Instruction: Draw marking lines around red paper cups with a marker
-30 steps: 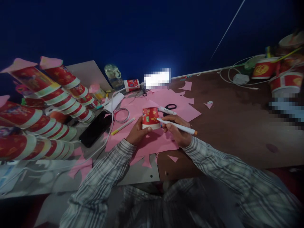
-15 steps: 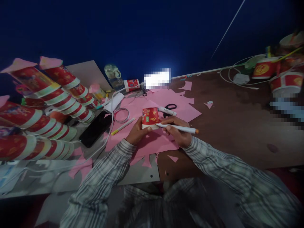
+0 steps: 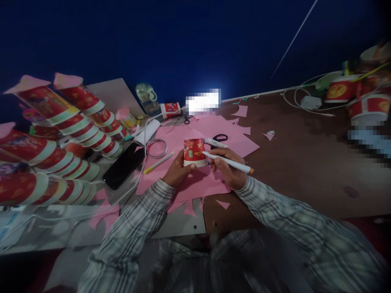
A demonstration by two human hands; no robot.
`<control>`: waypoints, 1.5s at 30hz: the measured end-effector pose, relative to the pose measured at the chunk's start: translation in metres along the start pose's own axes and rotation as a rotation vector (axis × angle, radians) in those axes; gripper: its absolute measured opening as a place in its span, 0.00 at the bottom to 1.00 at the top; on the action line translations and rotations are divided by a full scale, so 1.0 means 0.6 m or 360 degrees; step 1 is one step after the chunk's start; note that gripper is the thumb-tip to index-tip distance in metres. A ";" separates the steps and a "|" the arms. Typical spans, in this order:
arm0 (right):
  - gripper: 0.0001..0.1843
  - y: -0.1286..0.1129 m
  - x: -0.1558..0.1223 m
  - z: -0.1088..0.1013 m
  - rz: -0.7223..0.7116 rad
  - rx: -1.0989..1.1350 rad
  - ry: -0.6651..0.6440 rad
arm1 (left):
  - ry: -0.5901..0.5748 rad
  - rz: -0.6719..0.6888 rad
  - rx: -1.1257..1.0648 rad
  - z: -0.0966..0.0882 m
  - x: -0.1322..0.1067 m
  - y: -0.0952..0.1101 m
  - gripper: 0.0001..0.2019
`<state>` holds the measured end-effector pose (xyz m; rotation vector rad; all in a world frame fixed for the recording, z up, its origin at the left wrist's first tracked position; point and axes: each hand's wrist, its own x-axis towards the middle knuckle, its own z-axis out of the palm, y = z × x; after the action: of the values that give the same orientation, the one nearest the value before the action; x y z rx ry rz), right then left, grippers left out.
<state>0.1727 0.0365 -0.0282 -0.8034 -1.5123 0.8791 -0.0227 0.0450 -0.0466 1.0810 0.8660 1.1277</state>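
My left hand [image 3: 178, 170] is closed around the left side of a red paper cup [image 3: 194, 152], its thumb along the white rim at the bottom. The cup is upside down, with gold stars and a green label on its side. In my right hand [image 3: 231, 169] is a white marker [image 3: 233, 163] with an orange end, its tip close to the cup's right side; I cannot tell whether it touches. Behind the cup lie a second white marker [image 3: 216, 142] and scissors with black handles [image 3: 220, 138]. Pink paper [image 3: 210, 181] spreads beneath both hands.
At left lean several stacks of red cups [image 3: 70, 126] with pink paper tops. A black phone [image 3: 120, 169], a roll of tape [image 3: 157, 148], a yellow-ended marker [image 3: 159, 162] and a white cable [image 3: 141, 171] lie nearby. A clear bottle [image 3: 148, 99] stands behind; more cups [image 3: 368, 108] are at right.
The marker tip has moved from near the cup's lower rim up to its right side. My left hand keeps its hold on the cup.
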 end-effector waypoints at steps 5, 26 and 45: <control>0.14 0.003 0.002 0.003 -0.0002 -0.0012 0.0019 | -0.0012 0.0000 0.0045 -0.001 0.001 -0.001 0.35; 0.14 0.012 -0.007 -0.003 -0.0038 -0.0051 -0.0148 | 0.0061 -0.0072 -0.0032 0.003 -0.002 0.000 0.34; 0.13 0.013 -0.002 0.000 0.0051 0.0006 0.0020 | 0.0014 -0.0027 -0.0009 0.001 -0.002 0.000 0.33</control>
<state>0.1731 0.0392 -0.0357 -0.8311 -1.4897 0.8989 -0.0222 0.0438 -0.0466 1.0627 0.8768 1.1210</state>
